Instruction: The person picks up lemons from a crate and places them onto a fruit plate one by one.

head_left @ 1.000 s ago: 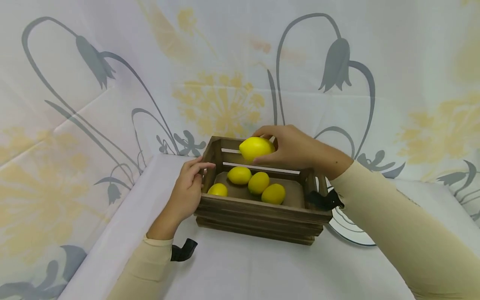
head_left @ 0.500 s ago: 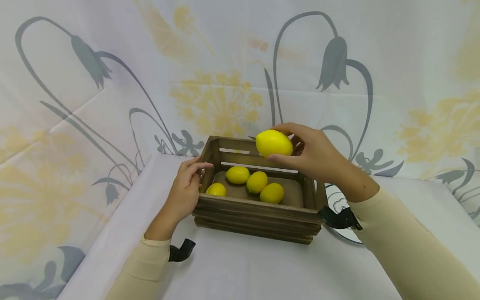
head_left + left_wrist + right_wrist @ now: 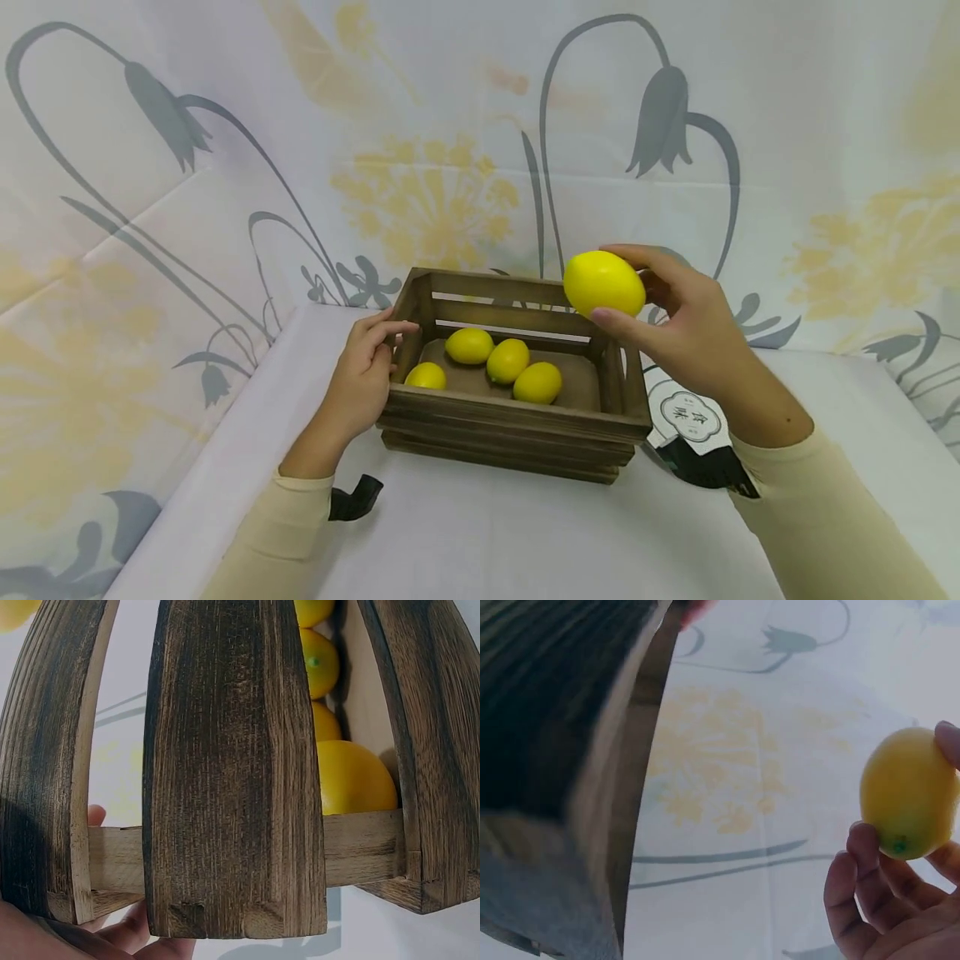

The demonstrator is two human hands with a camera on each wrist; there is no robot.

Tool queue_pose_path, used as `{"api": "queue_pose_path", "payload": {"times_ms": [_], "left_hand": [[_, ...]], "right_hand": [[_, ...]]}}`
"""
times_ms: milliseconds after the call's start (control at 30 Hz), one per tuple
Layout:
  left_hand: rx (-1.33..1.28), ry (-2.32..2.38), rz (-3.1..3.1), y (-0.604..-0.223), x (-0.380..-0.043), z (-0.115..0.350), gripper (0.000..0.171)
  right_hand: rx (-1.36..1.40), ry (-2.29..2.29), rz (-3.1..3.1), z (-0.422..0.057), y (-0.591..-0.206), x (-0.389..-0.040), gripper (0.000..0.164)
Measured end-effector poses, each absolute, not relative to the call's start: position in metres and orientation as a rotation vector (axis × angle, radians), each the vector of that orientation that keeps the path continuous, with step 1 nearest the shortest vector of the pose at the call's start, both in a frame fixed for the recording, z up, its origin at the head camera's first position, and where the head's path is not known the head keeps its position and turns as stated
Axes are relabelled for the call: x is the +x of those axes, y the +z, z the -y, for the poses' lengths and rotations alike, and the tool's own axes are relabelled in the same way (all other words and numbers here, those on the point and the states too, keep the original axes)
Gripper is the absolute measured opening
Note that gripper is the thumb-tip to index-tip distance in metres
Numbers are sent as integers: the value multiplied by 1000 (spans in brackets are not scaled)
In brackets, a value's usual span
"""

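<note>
A yellow lemon (image 3: 603,285) is pinched between the thumb and fingers of my right hand (image 3: 690,333), above the right back corner of a dark wooden slatted crate (image 3: 510,429). In the right wrist view the same lemon (image 3: 907,791) shows its green-tipped end. My left hand (image 3: 363,371) grips the left end of the crate, with fingers over the rim; in the left wrist view part of that hand (image 3: 127,934) shows around and behind the slats. Several lemons (image 3: 507,361) lie on the crate's floor, one of them partly hidden by the front wall.
A white plate with dark line drawings and characters (image 3: 708,408) lies right of the crate, partly covered by my right wrist and its black mount (image 3: 705,467). Another black mount (image 3: 356,497) sits at my left wrist. White cloth (image 3: 480,542) covers the table; a flower-patterned cloth (image 3: 450,83) hangs behind.
My right hand has carried the lemon rightward from over the crate's middle to its right back corner, uncovering more of the plate. The left hand stays on the crate; the view shifts slightly.
</note>
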State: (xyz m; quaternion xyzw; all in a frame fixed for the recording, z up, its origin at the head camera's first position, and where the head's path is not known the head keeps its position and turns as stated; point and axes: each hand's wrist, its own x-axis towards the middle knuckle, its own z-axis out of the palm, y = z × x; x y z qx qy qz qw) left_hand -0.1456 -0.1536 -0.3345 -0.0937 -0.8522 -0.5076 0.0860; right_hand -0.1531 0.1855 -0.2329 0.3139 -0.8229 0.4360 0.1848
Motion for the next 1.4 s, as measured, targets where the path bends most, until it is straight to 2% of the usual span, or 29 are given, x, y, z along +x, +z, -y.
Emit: {"api": "queue_pose_path", "payload": {"times_ms": [367,533,1033,1400], "left_hand": [[-277,-1492,2543,-335,-142,157,44],[-315,-1499,2533,-331,-144,156,45],[-278,-1484,2559,-327,-137,166,44],[-264,-1476,2539,-320,-127,179,43]], "right_hand": [[947,1314,2193,-205,-254,-140,66],[884,1326,2184,-215,-265,-131,67],[784,1383,2120,-225,-283,-121,63],[694,1313,2132,-221,-285,-127,63]]}}
